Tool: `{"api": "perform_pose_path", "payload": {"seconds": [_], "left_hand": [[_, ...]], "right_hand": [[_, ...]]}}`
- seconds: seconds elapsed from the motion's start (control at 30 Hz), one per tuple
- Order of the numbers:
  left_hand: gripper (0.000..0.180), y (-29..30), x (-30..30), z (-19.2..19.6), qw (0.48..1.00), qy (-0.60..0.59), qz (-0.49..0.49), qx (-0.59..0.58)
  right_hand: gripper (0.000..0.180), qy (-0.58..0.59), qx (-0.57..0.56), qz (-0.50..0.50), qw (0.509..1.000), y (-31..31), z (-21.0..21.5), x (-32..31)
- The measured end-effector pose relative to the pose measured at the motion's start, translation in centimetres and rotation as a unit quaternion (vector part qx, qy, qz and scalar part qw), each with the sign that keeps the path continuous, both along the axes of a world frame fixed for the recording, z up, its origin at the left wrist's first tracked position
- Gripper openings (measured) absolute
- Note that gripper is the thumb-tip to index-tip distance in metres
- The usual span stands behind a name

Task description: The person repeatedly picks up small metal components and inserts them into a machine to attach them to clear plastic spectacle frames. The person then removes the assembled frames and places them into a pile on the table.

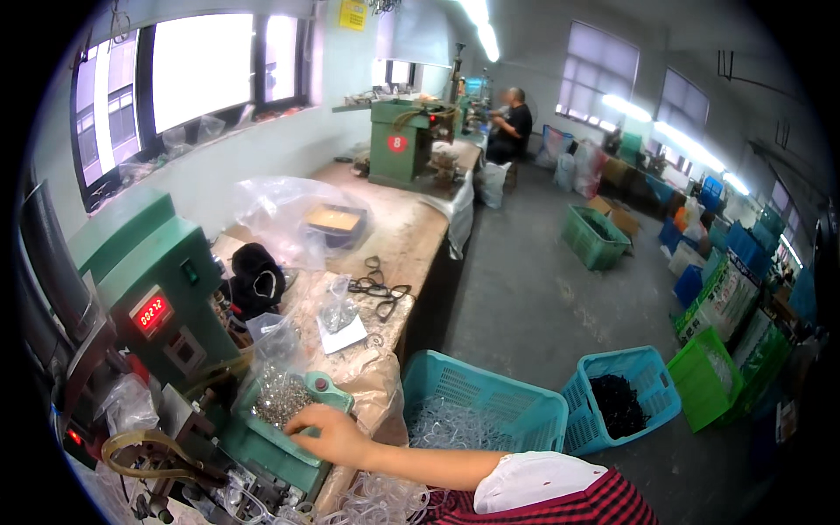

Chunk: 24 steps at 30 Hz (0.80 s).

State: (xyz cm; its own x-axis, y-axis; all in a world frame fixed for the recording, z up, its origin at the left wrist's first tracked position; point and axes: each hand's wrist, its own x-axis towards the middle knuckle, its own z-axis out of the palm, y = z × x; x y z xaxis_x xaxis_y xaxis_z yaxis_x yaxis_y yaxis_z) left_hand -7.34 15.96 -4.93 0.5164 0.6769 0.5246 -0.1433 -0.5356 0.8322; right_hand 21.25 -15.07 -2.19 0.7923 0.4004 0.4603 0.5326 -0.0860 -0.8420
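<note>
My right hand [331, 436] reaches in from the lower right, over the front edge of a green machine tray [293, 459]. Its thumb and fingers are curled together in a pinch; whatever lies between them is too small to make out. Just beyond the fingertips, a clear plastic bag holds a heap of small shiny metal parts [282, 398]. Below the hand lies a pile of clear plastic eyeglass frames [381, 500]. Another clear frame [249, 506] sits by the machine's lower mechanism. My left hand does not show.
A green machine with a red digital display [151, 311] stands at left. On the bench lie dark eyeglass frames [378, 287] and a small bag of parts [338, 317]. Blue baskets [490, 385] [621, 407] stand on the floor at right. A person [512, 127] sits far back.
</note>
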Motion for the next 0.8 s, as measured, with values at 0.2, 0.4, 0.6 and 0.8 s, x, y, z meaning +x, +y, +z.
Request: {"api": "perform_pose_path", "payload": {"seconds": [0.2, 0.4, 0.6, 0.8], "left_hand": [[0.04, -5.2, 3.2, 6.7, 0.989, 0.034, -0.008, -0.144], [0.037, -6.3, 2.9, 2.9, 0.979, -0.061, -0.011, -0.192], [0.017, -11.4, 6.4, 15.3, 0.991, -0.048, -0.086, 0.088], [0.008, -12.7, 8.8, 18.1, 0.968, 0.069, -0.071, 0.23]], "right_hand": [[0.024, 0.037, 0.06, 0.159, 0.985, 6.7, 5.2, -1.8], [0.041, 0.188, 0.162, 0.204, 0.947, 8.4, 4.0, -4.2], [0.048, 0.258, 0.16, 0.255, 0.918, 8.3, 5.1, -4.4], [0.053, 0.258, 0.171, 0.238, 0.921, 7.2, 6.0, -6.3]]}}
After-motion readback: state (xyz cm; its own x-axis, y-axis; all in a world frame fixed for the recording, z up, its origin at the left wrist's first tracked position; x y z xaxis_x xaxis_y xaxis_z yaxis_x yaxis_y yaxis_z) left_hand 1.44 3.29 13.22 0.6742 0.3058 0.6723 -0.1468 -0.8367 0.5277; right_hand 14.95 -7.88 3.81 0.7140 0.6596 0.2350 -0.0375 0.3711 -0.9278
